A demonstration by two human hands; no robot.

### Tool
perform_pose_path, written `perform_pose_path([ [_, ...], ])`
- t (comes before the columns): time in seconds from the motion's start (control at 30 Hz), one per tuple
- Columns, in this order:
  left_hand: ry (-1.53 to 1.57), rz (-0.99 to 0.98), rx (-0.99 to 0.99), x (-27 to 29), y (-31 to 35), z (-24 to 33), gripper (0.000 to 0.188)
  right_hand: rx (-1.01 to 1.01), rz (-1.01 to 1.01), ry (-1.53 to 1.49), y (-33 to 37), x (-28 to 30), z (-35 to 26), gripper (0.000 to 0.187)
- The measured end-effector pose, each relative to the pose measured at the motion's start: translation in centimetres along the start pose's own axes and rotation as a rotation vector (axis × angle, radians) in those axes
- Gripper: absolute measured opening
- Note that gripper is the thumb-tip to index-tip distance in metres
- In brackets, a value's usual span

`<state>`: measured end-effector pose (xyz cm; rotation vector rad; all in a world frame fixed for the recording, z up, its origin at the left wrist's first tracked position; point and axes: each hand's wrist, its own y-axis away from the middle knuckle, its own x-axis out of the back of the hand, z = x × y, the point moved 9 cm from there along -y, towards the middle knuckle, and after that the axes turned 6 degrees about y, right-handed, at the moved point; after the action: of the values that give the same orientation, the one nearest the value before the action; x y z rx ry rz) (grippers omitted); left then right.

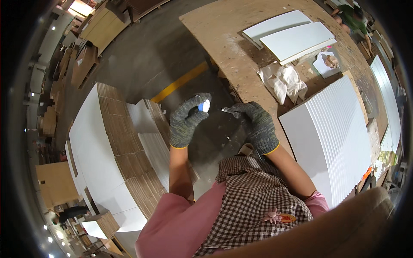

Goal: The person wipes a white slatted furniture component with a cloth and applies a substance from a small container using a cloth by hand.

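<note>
Both my hands wear grey knitted gloves with yellow cuffs and are raised above the floor, to the left of the worktable. My left hand (188, 120) is closed on a small blue-and-white object (204, 106), gripped between thumb and fingers; its exact kind is unclear. Facing it, a short gap away, my right hand (258, 124) has its fingers pinched together, pointing left. A small white bit (223, 110) shows at the fingertips; whatever else they hold is too small to make out.
White panels are stacked on the worktable (223, 26) at right (327, 142), with two more panels (297, 41) farther off. A white cloth (282, 81) lies between. At left stand stacked white-faced boards (97, 137). A person in green (350, 19) is at the far right.
</note>
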<state>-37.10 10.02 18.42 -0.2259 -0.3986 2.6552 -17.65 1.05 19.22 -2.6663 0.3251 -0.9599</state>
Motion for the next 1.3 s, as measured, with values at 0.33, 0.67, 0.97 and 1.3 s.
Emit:
perform_pose_path([
  [0.33, 0.186, 0.118, 0.120, -2.1, 2.0, -3.0, 0.035, 0.095, -0.099, 0.108, -0.2, 2.0, -4.6, 0.050],
  [0.67, 0.001, -0.151, 0.128, -7.8, -1.1, -3.3, 0.035, 0.142, -0.148, 0.461, 0.4, 4.5, -3.5, 0.066],
  [0.97, 0.066, -0.255, 0.119, -12.6, -2.9, -3.7, 0.033, -0.214, -0.017, -0.155, 0.7, 7.8, 3.4, 0.037],
  [1.3, 0.226, -0.255, 0.192, -16.6, -4.5, -6.5, 0.031, -0.672, 0.130, -0.600, 4.3, 10.2, 8.2, 0.020],
])
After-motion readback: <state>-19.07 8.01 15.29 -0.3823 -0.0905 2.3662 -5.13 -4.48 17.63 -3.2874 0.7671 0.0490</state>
